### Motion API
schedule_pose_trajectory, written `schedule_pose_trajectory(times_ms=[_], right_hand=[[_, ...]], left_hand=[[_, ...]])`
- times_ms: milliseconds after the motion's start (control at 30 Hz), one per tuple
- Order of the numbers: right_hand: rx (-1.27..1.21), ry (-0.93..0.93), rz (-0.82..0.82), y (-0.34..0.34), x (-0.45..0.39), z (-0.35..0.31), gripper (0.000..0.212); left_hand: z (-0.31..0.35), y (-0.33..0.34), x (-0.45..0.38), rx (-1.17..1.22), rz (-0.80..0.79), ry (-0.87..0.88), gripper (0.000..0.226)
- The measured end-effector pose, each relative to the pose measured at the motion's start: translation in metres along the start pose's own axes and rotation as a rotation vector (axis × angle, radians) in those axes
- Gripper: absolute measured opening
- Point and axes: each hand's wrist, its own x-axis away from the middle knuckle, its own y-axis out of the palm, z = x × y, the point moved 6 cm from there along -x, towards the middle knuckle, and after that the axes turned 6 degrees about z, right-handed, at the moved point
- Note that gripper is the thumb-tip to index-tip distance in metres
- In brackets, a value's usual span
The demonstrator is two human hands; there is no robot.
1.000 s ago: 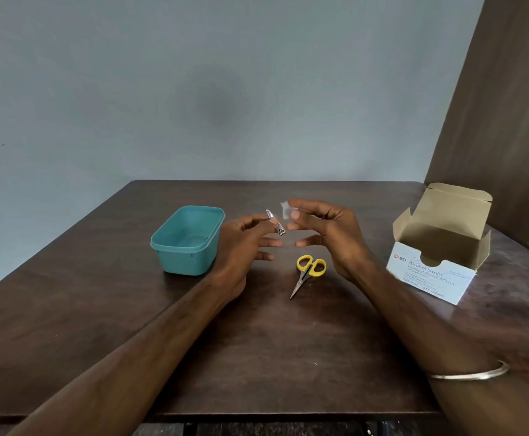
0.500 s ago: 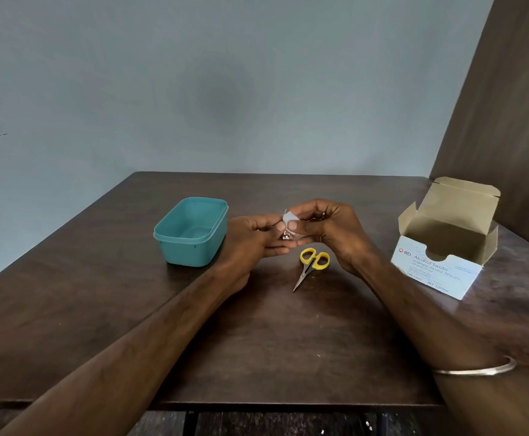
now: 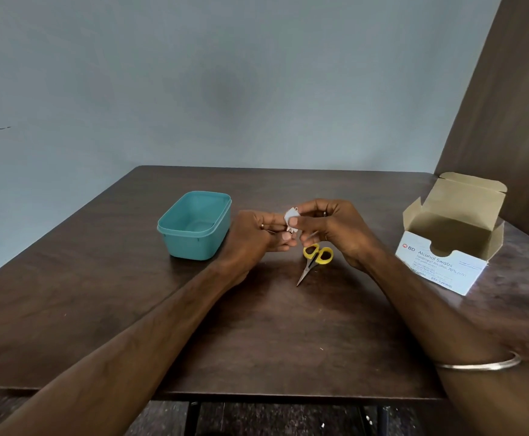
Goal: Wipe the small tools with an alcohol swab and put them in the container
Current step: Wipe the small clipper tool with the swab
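My left hand (image 3: 257, 234) pinches a small metal nail clipper (image 3: 291, 229), mostly hidden between the fingers. My right hand (image 3: 332, 229) pinches a white alcohol swab (image 3: 289, 214) and presses it against the clipper. Both hands meet above the middle of the table. Small scissors with yellow handles (image 3: 313, 259) lie on the table just below my right hand, tips pointing toward me. A teal plastic container (image 3: 175, 237) stands open and empty to the left of my left hand.
An open cardboard box of alcohol swabs (image 3: 442, 262) stands at the right of the dark wooden table (image 3: 257, 335). A brown panel rises at the far right and a grey wall stands behind the table.
My hands came together: the swab and clipper, apart a second ago, now touch. The scissors, container and box have not moved on the table.
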Motion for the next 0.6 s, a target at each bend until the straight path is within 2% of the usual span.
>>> schedule_pose_trajectory(times_ms=[100,300,467,600], right_hand=[[0.0,-0.035,0.01,-0.0008,0.0017,-0.0039,0.011],[0.008,0.013,-0.005,-0.0005,0.002,-0.0017,0.018],[0.01,-0.025,0.01,-0.0009,0.0037,-0.0047,0.011],[0.018,-0.017,0.005,-0.0022,0.0025,-0.0041,0.013]], left_hand=[[0.0015,-0.0007,-0.0008,-0.021,-0.003,0.018,0.025],[0.0021,-0.0016,-0.0001,-0.039,0.004,0.026,0.025],[0.003,-0.0025,-0.001,-0.067,0.006,0.037,0.025],[0.0038,-0.0027,-0.001,-0.073,0.007,0.041,0.025]])
